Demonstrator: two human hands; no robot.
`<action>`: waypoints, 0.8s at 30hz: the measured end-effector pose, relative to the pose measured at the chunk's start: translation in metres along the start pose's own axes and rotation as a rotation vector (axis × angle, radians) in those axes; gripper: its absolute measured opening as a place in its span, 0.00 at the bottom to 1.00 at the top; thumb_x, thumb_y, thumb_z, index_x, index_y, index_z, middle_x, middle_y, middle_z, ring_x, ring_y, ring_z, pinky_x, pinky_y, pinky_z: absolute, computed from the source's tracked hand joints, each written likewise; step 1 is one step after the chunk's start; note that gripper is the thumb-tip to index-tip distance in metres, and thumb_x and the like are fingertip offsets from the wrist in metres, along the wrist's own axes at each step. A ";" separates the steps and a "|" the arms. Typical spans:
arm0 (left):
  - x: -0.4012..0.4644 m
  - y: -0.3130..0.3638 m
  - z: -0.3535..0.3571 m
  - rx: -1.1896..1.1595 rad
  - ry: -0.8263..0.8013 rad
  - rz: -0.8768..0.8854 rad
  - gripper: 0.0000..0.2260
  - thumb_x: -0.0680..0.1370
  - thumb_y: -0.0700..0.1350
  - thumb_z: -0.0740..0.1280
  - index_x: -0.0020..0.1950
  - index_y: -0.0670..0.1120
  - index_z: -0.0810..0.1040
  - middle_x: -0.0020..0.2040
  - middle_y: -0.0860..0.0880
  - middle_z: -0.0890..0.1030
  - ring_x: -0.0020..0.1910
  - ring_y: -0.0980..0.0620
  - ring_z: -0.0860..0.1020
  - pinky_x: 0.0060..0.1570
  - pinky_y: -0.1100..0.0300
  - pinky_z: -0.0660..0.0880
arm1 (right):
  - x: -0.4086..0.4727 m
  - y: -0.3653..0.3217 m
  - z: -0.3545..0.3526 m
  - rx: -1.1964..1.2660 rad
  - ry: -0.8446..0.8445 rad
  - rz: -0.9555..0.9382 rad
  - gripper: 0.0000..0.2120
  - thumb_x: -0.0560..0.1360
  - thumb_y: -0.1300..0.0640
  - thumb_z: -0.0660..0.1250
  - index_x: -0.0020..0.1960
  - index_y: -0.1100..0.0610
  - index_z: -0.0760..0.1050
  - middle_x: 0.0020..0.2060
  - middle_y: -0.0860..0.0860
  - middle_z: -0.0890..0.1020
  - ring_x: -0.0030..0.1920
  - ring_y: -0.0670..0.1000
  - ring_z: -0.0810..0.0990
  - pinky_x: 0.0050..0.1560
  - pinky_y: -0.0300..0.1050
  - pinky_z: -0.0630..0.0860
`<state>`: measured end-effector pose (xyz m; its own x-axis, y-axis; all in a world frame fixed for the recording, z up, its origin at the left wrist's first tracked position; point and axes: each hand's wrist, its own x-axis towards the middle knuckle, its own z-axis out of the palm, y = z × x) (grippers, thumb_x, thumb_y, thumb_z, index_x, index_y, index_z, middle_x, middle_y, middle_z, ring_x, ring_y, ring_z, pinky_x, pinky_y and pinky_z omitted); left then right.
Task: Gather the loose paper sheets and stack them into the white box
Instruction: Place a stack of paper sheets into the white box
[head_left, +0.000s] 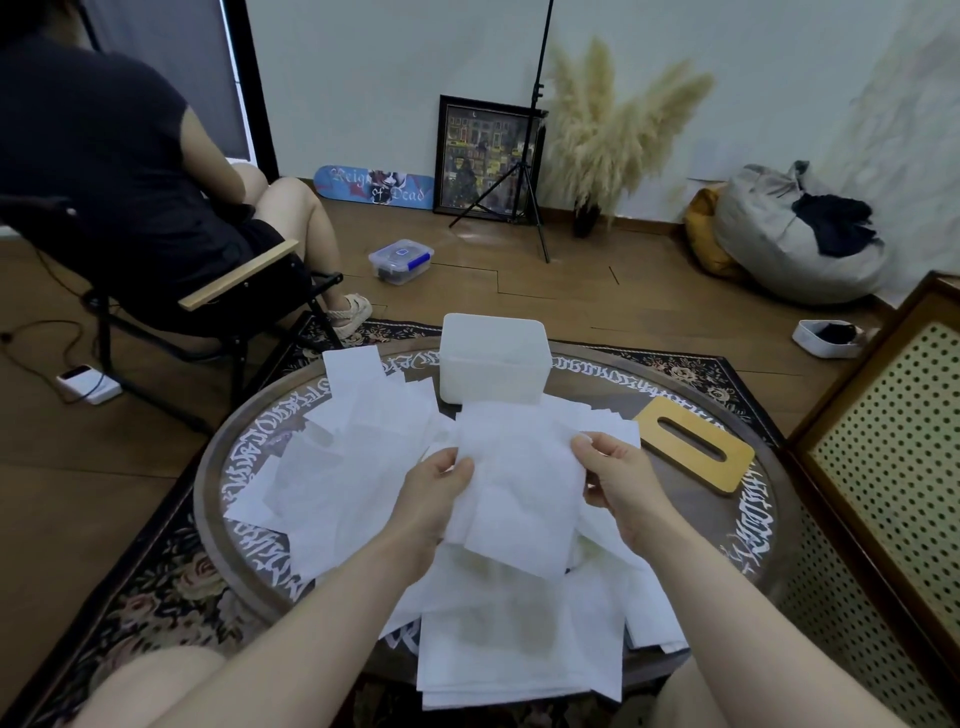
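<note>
From the head view, both hands hold a small stack of sheets (519, 483) above the round desk (748, 519). The left hand (434, 493) has its grip pinched on the stack's left edge, thumb on top. The right hand (618, 480) has its grip pinched on the right edge. More loose sheets (358, 447) lie scattered over the left and middle of the desk, and a pile (519, 639) overhangs the near rim. The white box (493, 358) stands open at the far edge of the desk, just beyond the held stack. A wooden lid (693, 449) with a slot lies flat to the right of the sheets. On the far left another person sits in a chair (234, 280) on the floor.
</note>
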<state>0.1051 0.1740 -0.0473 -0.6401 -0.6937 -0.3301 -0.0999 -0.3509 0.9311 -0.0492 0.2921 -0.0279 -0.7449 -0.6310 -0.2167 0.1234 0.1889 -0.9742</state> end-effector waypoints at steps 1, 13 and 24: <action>-0.001 0.000 0.000 -0.017 -0.023 -0.004 0.07 0.80 0.44 0.63 0.53 0.48 0.81 0.52 0.47 0.84 0.53 0.46 0.82 0.56 0.47 0.77 | 0.000 0.000 0.000 -0.018 0.019 0.001 0.07 0.79 0.59 0.64 0.43 0.56 0.79 0.30 0.51 0.74 0.25 0.45 0.67 0.31 0.40 0.60; -0.002 0.002 0.000 -0.044 0.030 0.132 0.11 0.75 0.35 0.68 0.51 0.50 0.78 0.50 0.49 0.84 0.49 0.49 0.82 0.48 0.55 0.79 | -0.014 0.000 0.004 -0.113 -0.111 0.017 0.05 0.74 0.57 0.70 0.45 0.58 0.79 0.30 0.48 0.79 0.27 0.48 0.69 0.27 0.35 0.60; 0.000 0.004 0.002 -0.141 0.042 0.009 0.08 0.81 0.45 0.62 0.50 0.48 0.81 0.51 0.49 0.84 0.52 0.47 0.81 0.56 0.47 0.75 | -0.022 -0.002 0.015 -0.104 -0.123 -0.068 0.09 0.76 0.65 0.67 0.37 0.59 0.75 0.22 0.46 0.75 0.22 0.46 0.66 0.24 0.30 0.63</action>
<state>0.1034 0.1733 -0.0431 -0.6077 -0.7219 -0.3309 0.0153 -0.4273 0.9040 -0.0234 0.2943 -0.0222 -0.6623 -0.7312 -0.1633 0.0028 0.2155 -0.9765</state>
